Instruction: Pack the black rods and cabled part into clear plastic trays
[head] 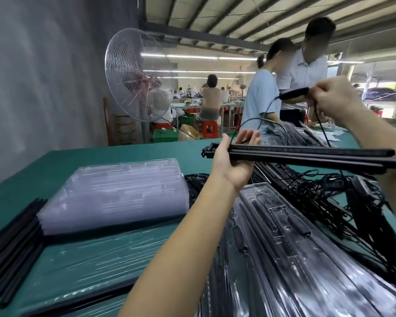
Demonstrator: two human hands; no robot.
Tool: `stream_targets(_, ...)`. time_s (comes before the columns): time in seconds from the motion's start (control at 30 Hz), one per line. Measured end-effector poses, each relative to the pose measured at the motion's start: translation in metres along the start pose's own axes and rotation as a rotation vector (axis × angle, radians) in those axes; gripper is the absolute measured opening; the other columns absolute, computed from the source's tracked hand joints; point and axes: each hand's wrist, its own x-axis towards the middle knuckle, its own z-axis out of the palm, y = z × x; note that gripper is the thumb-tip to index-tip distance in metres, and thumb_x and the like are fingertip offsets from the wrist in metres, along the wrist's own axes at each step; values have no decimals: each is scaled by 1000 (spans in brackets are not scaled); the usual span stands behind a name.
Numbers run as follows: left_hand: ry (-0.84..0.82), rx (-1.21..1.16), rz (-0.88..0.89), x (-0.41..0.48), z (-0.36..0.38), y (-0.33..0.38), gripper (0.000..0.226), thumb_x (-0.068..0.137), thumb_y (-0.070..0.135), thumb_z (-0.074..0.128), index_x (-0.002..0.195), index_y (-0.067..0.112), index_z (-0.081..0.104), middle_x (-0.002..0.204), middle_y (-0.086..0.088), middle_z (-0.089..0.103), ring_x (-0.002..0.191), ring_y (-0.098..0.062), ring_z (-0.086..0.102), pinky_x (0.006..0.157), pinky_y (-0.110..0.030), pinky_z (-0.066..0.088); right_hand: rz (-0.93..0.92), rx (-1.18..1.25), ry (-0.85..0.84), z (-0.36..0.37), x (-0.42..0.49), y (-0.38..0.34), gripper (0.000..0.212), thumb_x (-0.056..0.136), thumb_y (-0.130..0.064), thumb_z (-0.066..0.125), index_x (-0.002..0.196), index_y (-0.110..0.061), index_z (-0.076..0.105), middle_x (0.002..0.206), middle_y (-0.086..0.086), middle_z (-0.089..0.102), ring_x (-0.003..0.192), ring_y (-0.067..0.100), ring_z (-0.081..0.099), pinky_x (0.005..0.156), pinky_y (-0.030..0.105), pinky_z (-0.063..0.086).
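Left hand (232,163) grips black rods (306,156) level over green table (124,154). Right hand (335,97) pinches cabled part (294,93) higher up, cable dangling. 1 clear tray (284,225) below, tray stack (114,195) left.

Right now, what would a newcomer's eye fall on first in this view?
The left hand holds black rods level across mid-frame, while the right hand, raised at upper right, pinches a cabled part. To their left on the green table sits a tall stack of clear trays, with a large fan behind it.
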Motion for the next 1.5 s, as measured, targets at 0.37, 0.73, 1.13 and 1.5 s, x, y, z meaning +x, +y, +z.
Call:
stream_targets(0.37, -24, 18, 157, -5, 8, 54, 51, 102, 36, 36, 81, -3, 62, 75, -21, 68, 67, -29, 68, 66, -34, 58, -171, 195, -103, 41, 42, -109, 20, 100, -19, 39, 96, -11, 57, 78, 7, 59, 56, 10, 55, 56, 26, 55)
stream_targets(0.73, 244, -104, 665, -81, -80, 192, 50, 104, 34, 31, 74, 4, 57, 59, -12, 65, 66, -18, 62, 69, -39, 54, -146, 170, -520, 147, -46, -91, 13, 94, -22, 55, 97, -9, 52, 87, 11, 64, 64, 20, 67, 60, 36, 59)
stream_targets(1.13, 224, -90, 774, -141, -116, 227, 43, 103, 30, 36, 82, 3, 62, 76, -10, 70, 72, -16, 70, 71, -38, 55, 366, -1114, -1193, 189, -135, -63, 84, 81, -66, 49, 143, -12, 35, 139, -2, 48, 124, 24, 49, 92, 35, 44)
stream_targets(1.5, 407, -55, 748, -198, -184, 211, 39, 102, 32, 35, 84, 10, 61, 74, -3, 72, 74, -9, 69, 89, -36, 50, 658, -306, -1061, 139, -113, -65, 23, 93, -18, 57, 81, -3, 46, 64, 5, 41, 53, 16, 40, 50, 28, 46)
